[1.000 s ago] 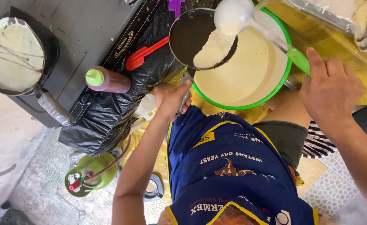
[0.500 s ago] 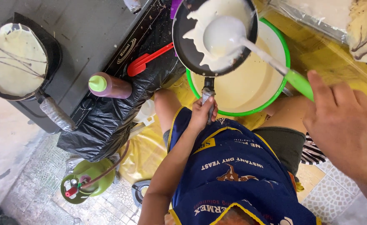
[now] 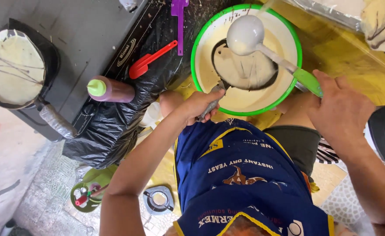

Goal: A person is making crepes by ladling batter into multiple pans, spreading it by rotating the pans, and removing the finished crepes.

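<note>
Head view, nearest: blue apron (image 3: 245, 175) fills the lower middle of the frame, with both forearms reaching up from it.
Left hand (image 3: 201, 107): fingers curled tight round the grey handle of the small dark pan (image 3: 245, 70), just below the bowl's near rim.
Pan: held over the green-rimmed bowl (image 3: 196, 57), coated in pale batter; its handle runs from the hand up and right toward the frame's centre top.
Right hand (image 3: 341, 109): right of centre, closed on the green grip of the ladle (image 3: 245, 35); exactly how the fingers pinch cannot be told.
Ladle axis: long, slanting from the right hand up and left, its round cup sitting above the pan's far edge.
Nearer hand: the left is closest to the pan, the ladle cup beyond it.
Left side: squeeze bottle (image 3: 109, 89) and red spatula (image 3: 151, 59) on black plastic.
Farthest: second pan with a crepe (image 3: 13, 67), upper left.
</note>
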